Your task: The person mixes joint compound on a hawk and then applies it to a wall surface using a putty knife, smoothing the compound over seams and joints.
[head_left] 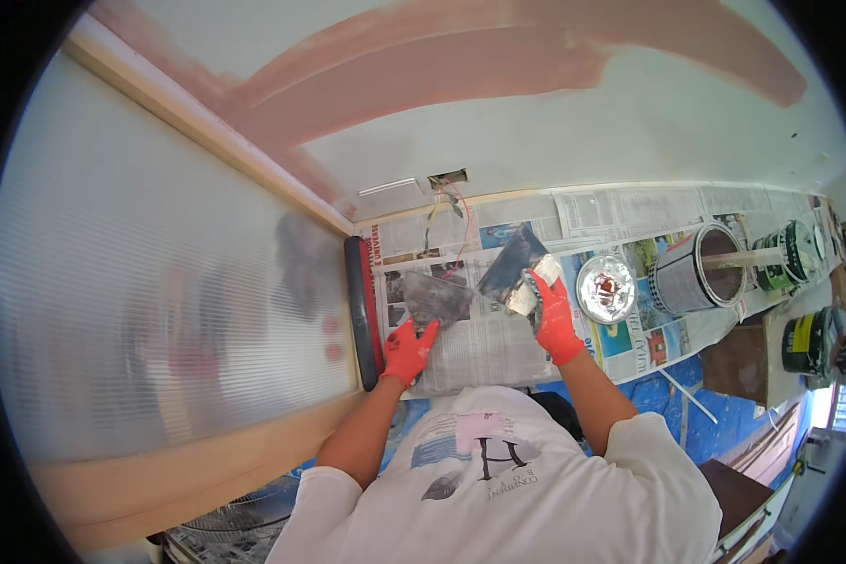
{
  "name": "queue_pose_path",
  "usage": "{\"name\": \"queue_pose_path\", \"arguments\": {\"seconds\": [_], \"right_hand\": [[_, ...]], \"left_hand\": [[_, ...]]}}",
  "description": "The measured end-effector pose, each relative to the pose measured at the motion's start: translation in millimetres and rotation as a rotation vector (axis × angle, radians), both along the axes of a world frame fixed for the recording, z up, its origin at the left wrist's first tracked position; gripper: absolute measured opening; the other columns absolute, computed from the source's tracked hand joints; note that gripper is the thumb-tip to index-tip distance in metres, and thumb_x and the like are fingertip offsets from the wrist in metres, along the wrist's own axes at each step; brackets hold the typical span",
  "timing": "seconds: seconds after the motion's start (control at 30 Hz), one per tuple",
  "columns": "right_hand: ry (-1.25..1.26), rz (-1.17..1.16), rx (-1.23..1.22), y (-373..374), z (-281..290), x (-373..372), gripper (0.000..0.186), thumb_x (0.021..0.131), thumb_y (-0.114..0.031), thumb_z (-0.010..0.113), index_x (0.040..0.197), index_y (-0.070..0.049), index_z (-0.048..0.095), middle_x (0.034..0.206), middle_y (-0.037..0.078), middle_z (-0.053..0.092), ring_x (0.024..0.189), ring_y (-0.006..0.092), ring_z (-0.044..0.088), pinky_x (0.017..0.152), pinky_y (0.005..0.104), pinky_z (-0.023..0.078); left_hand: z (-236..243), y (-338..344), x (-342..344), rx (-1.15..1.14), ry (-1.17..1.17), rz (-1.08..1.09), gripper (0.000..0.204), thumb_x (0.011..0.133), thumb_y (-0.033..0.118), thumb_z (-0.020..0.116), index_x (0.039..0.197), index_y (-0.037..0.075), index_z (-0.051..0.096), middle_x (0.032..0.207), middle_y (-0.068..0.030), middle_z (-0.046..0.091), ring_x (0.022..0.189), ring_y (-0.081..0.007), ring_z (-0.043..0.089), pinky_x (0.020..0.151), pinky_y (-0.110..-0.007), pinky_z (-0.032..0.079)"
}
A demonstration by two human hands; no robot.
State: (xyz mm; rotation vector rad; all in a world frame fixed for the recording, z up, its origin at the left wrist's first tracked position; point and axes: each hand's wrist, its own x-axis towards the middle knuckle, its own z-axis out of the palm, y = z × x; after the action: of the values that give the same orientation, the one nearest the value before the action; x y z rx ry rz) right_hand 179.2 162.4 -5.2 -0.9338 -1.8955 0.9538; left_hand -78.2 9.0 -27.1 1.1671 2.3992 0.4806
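My left hand (410, 350), in a red glove, grips the near edge of a flat dark-grey scraper blade (439, 299) held over the newspaper. In my right hand (556, 321), also gloved in red, is a wide scraper (515, 263) with a dark blade and a pale, worn back edge. That blade tilts toward the far left, its lower corner close to the left blade. Whether the two touch, I cannot tell. Just right of my right hand lies a round silver lid (606, 288) with a reddish paste in its middle.
Newspaper (498, 352) covers the worktop. An open tin (691, 273) with a wooden stick and a green tub (782, 258) stand on the right. Loose wires (458, 211) hang from a wall opening. A red-and-black bar (363, 310) leans by the translucent panel (159, 263) at left.
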Motion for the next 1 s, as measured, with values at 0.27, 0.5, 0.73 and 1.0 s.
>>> {"name": "queue_pose_path", "arguments": {"seconds": [0.27, 0.5, 0.73, 1.0], "right_hand": [[0.172, 0.192, -0.338, -8.1, 55.2, 38.8, 0.033, 0.093, -0.010, 0.062, 0.124, 0.000, 0.061, 0.114, 0.011, 0.066, 0.107, 0.0200, 0.062, 0.096, 0.0342, 0.047], [-0.364, 0.482, -0.540, -34.1, 82.5, 46.9, 0.047, 0.090, -0.020, 0.058, 0.135, -0.008, 0.055, 0.099, 0.019, 0.069, 0.086, 0.0287, 0.067, 0.080, 0.0388, 0.051], [-0.088, -0.014, -0.375, -56.7, 52.7, 110.2, 0.039, 0.095, -0.010, 0.056, 0.133, -0.001, 0.053, 0.124, 0.018, 0.061, 0.115, 0.0323, 0.058, 0.100, 0.0366, 0.043], [0.024, -0.476, -0.298, -96.3, 108.0, 191.7, 0.035, 0.094, -0.007, 0.053, 0.127, 0.001, 0.057, 0.121, 0.011, 0.061, 0.111, 0.0196, 0.057, 0.100, 0.0301, 0.041]], "left_hand": [[2.0, -44.1, -8.0, 0.178, -0.753, -0.030, 0.037, 0.096, 0.028, 0.062, 0.105, -0.008, 0.058, 0.086, -0.0113, 0.057, 0.080, -0.0176, 0.053, 0.074, -0.034, 0.045], [17.5, -12.8, -10.4, 0.515, -0.327, -0.161, 0.041, 0.096, 0.030, 0.061, 0.118, -0.004, 0.056, 0.097, -0.0149, 0.059, 0.086, -0.0249, 0.056, 0.076, -0.037, 0.046], [111.7, 17.0, 32.7, 0.067, -0.281, -0.308, 0.042, 0.096, 0.035, 0.059, 0.115, -0.003, 0.063, 0.096, -0.0241, 0.066, 0.089, -0.0369, 0.064, 0.077, -0.041, 0.049], [86.5, 4.1, 63.8, 0.278, -0.070, -0.548, 0.033, 0.089, 0.026, 0.066, 0.117, 0.009, 0.066, 0.106, -0.0201, 0.065, 0.089, -0.0365, 0.064, 0.078, -0.044, 0.051]]}}
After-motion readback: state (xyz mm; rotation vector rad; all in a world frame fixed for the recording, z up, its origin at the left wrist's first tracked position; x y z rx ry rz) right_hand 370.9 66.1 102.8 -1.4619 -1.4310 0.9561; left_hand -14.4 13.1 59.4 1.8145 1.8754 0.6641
